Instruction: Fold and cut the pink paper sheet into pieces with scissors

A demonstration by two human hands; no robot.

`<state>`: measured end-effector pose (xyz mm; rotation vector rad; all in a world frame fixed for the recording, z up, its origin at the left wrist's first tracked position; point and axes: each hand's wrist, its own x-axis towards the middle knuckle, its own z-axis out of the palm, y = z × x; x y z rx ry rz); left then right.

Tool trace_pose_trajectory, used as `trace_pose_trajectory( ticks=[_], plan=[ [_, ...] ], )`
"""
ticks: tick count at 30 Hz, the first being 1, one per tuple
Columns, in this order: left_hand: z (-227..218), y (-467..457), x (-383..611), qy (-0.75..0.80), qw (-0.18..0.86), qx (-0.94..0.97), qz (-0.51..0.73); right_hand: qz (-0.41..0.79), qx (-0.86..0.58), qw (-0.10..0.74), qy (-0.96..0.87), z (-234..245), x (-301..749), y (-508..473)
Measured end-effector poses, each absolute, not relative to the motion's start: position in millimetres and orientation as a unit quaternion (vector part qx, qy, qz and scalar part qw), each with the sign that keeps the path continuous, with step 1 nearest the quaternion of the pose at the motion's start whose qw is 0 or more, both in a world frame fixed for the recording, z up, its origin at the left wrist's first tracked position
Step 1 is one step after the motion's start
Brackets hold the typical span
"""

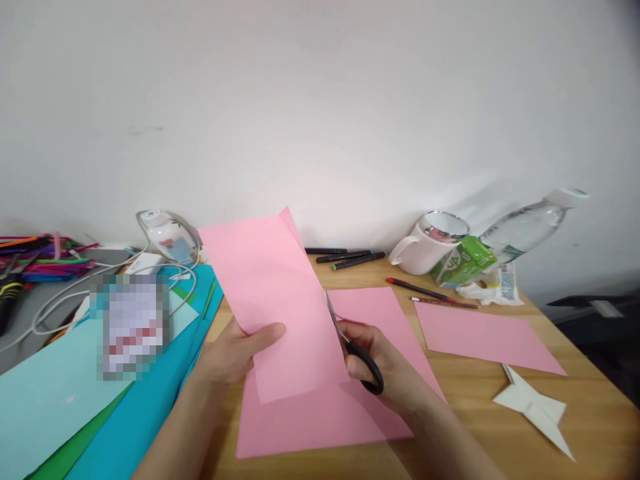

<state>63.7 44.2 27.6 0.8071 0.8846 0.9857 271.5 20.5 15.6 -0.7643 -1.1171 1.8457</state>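
Observation:
My left hand [245,350] pinches a sheet of pink paper [280,287] near its lower left edge, thumb on top, and holds it up above the table. In my right hand [373,353] is a pair of scissors [367,367] with black handles. Their blades meet the right edge of the raised sheet; part of the blades is hidden, so how far they part cannot be seen. Beneath both hands a larger pink sheet [320,427] lies flat on the wooden table [580,427].
On the right lie a pink strip [485,337], a folded white paper star [535,403], pens [420,290], a mug [430,243], a green carton [463,260] and a tilted bottle [530,227]. Markers [350,258] lie by the wall. At left are coloured sheets [165,373], cables and a white bottle [170,237].

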Motion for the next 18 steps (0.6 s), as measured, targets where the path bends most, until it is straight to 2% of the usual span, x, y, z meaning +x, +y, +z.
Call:
trace_pose_trajectory(
  ticks=[8,18],
  plan=[
    [26.4,44.6,63.0,0.399,0.720,0.356,0.442,0.717,-0.301,0.409,-0.478,16.8,270.9,21.4],
    [25.0,45.3,62.5,0.400,0.717,0.364,0.439,0.743,-0.306,0.420,-0.421,14.5,270.6,20.4]
  ],
)
